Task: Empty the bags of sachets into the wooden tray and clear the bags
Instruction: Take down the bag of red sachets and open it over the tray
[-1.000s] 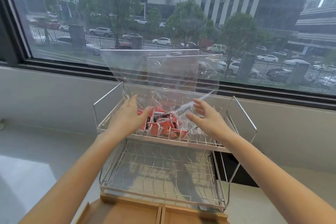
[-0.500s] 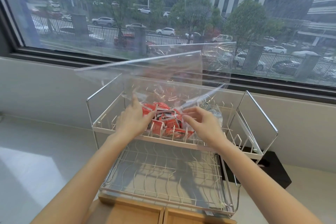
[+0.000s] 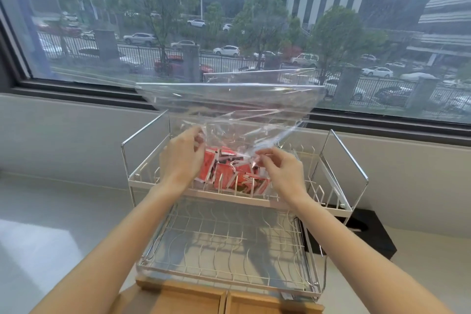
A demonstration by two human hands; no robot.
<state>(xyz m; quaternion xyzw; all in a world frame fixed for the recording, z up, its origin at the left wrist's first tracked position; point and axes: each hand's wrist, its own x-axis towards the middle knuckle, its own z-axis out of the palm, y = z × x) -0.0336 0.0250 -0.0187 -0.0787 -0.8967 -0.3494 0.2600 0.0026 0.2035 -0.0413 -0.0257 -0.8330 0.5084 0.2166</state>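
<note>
A large clear plastic bag (image 3: 229, 109) stands on the upper tier of a two-tier silver wire dish rack (image 3: 328, 186), its open top edge spread wide in front of the window (image 3: 229, 20). At the bottom of the bag lies a heap of small red and white sachets (image 3: 229, 173), resting on the upper tier's white wire prongs.

The left hand (image 3: 182, 160) is at the bag's left side, its fingers curled with the fingertips (image 3: 197, 135) pinching the clear film above the sachets; its grip is narrow and holds the bag. The right hand (image 3: 281, 171) is at the bag's right side, thumb and forefinger closed on a fold of the film just above the heap; its grip is narrow too and holds the bag. The two hands are apart, with the sachets between them.

The lower tier of the rack (image 3: 224, 245) is an open wire grid below the forearms. Just in front of it, at the bottom edge of the view, shows the rim of a light wooden tray (image 3: 191, 298) with a divider down its middle; its inside is mostly out of view. The rack and tray sit on a pale table (image 3: 38, 224). A black box (image 3: 372, 237) sits on the table behind the rack's right side.
</note>
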